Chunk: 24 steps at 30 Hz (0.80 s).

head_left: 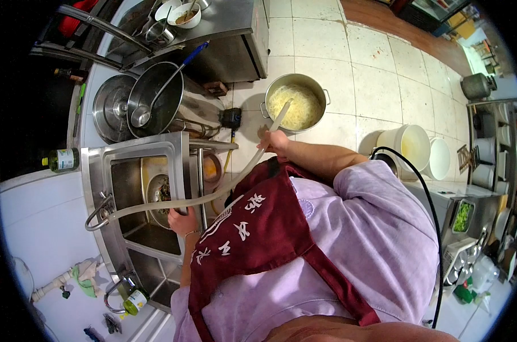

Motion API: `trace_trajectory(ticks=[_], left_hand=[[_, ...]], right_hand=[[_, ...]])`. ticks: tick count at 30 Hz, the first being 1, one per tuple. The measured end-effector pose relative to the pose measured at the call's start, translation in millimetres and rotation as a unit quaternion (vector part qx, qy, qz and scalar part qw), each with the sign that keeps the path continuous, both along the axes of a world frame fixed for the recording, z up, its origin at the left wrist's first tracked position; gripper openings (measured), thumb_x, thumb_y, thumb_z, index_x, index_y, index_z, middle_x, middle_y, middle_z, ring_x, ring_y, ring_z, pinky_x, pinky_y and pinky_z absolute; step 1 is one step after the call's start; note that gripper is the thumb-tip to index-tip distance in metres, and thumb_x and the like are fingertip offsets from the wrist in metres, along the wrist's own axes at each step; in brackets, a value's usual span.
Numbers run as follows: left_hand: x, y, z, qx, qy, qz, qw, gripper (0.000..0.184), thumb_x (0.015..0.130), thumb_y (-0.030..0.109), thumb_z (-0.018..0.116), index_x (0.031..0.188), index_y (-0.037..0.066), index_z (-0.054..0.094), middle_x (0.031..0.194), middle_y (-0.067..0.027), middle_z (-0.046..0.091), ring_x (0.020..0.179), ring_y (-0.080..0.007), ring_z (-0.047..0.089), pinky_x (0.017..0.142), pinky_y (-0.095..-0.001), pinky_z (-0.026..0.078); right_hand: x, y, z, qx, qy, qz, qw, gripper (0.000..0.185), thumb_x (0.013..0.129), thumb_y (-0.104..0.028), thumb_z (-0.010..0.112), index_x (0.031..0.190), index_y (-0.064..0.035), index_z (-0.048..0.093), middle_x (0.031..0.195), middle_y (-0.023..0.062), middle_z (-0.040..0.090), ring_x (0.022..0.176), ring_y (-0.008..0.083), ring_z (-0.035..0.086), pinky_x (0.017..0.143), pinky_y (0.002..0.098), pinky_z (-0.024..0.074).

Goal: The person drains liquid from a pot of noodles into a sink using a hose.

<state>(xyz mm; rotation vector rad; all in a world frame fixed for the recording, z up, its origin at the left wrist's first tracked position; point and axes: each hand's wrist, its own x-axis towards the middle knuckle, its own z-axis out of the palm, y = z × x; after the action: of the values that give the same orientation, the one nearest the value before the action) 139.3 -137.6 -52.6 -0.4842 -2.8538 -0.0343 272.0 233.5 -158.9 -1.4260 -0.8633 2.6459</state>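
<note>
My right hand [274, 142] is closed around a pale, translucent hose [227, 185]. One end of the hose is at the sink faucet [103, 215]; the other dips into a two-handled metal pot [267, 91] on the floor. Foamy, yellowish liquid [304, 105] fills much of that pot, and what lies beneath the foam is hidden. At the sink [178, 145], my left hand [182, 221] grips the near rim of a round metal bowl [154, 188] with dark bits [165, 187] inside. The hose crosses over this bowl and hides part of it.
A tall stockpot [173, 77] holding a blue-handled ladle [141, 115] stands beyond the sink, beside a round metal lid [107, 108]. White buckets [386, 142] stand on the floor to the right. A steel counter [230, 23] carries bowls. A green bottle [63, 160] sits by the sink.
</note>
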Motion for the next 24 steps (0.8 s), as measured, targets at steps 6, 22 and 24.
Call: trace_trajectory(ticks=[6,22,24], left_hand=[[1,0,1,0.001,-0.001,-0.002,1.0,0.06,0.069,0.042,0.065,0.108,-0.003,0.053,0.091,-0.0198,0.056,0.084,-0.0367,0.054,0.073,-0.046,0.044],[1,0,1,-0.003,-0.01,0.007,1.0,0.061,0.069,0.043,0.065,0.107,-0.003,0.052,0.094,-0.0211,0.055,0.088,-0.0375,0.053,0.077,-0.0462,0.043],[1,0,0,-0.002,-0.019,0.009,1.0,0.061,0.069,0.042,0.065,0.108,-0.003,0.052,0.094,-0.0208,0.055,0.088,-0.0372,0.053,0.077,-0.0462,0.042]], right_hand=[[1,0,-2,0.001,0.003,0.006,1.0,0.026,0.091,-0.021,0.036,0.094,0.0031,0.047,0.083,0.0155,0.055,0.082,0.0306,0.06,0.075,0.0437,0.0487],[0,1,-5,-0.007,0.007,0.002,1.0,0.024,0.09,-0.018,0.037,0.093,0.0029,0.046,0.082,0.0157,0.055,0.08,0.0314,0.061,0.074,0.0448,0.05],[0,1,-5,-0.007,0.009,0.002,1.0,0.024,0.09,-0.018,0.036,0.094,0.0035,0.046,0.083,0.0161,0.054,0.08,0.0319,0.061,0.074,0.0452,0.0499]])
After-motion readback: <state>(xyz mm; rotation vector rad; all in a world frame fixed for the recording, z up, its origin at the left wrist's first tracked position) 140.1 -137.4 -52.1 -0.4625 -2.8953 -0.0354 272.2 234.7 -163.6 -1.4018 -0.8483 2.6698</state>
